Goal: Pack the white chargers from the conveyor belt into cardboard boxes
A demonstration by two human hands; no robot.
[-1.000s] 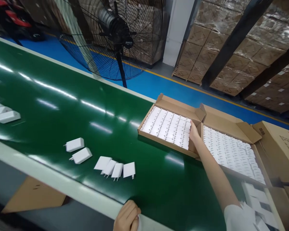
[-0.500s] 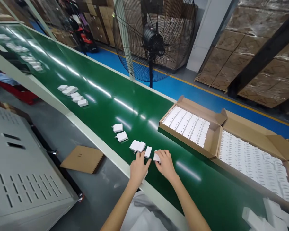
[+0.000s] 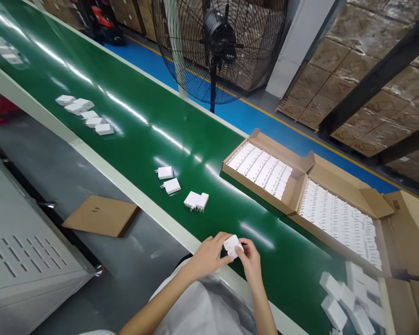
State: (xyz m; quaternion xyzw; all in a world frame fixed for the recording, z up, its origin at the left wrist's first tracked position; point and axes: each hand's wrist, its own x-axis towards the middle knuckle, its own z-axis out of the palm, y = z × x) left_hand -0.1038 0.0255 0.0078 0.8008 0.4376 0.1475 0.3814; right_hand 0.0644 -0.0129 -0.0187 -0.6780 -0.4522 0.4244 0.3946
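Between my two hands, over the near edge of the green conveyor belt [image 3: 181, 135], is a white plug-in charger [image 3: 232, 245]. My right hand [image 3: 250, 260] pinches it, thumb on its upper face and fingers behind. From the other side my left hand [image 3: 209, 255] grips its left edge with curled fingers, partly hidden; whether a second charger sits beneath is unclear. Ahead of the hands lie a pair of chargers [image 3: 192, 200] side by side, metal prongs showing. Two more chargers, one [image 3: 172, 186] nearer and one [image 3: 165, 172] farther, rest to their left.
Two open cardboard boxes, one [image 3: 226, 170] partly filled and one [image 3: 342, 186] beside it, hold rows of chargers at right. A loose pile of white chargers [image 3: 349, 298] lies lower right. Further chargers [image 3: 84, 111] sit up the belt. A fan [image 3: 223, 42] stands beyond.
My hands have drawn back toward my body and come together around the charger. The single charger that stood by my left hand is gone from the belt. My view has shifted rightward.
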